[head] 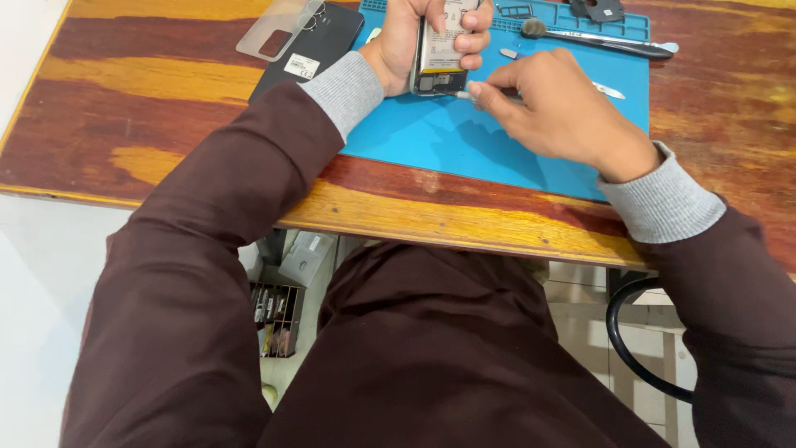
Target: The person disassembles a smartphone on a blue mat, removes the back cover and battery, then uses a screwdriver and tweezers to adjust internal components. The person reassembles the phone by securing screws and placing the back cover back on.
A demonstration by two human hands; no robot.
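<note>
The right hand [555, 104] is nearest, over the blue mat [464, 141], not far from the table's [166, 99] front edge. Its fingers are pinched shut on a thin tool [463, 95]. The tip touches the bottom end of the opened phone [441, 46]. The left hand [414, 37] is curled tight around that phone and holds it up on its end, near the mat's far edge. It looks like the prying step. The tool needs a slow, gentle push. The front of the mat is bare. Farther back lie a brush [597, 40] and a metal pick [605, 90]. A dark back cover [311, 46] sits by the mat's far left corner.
</note>
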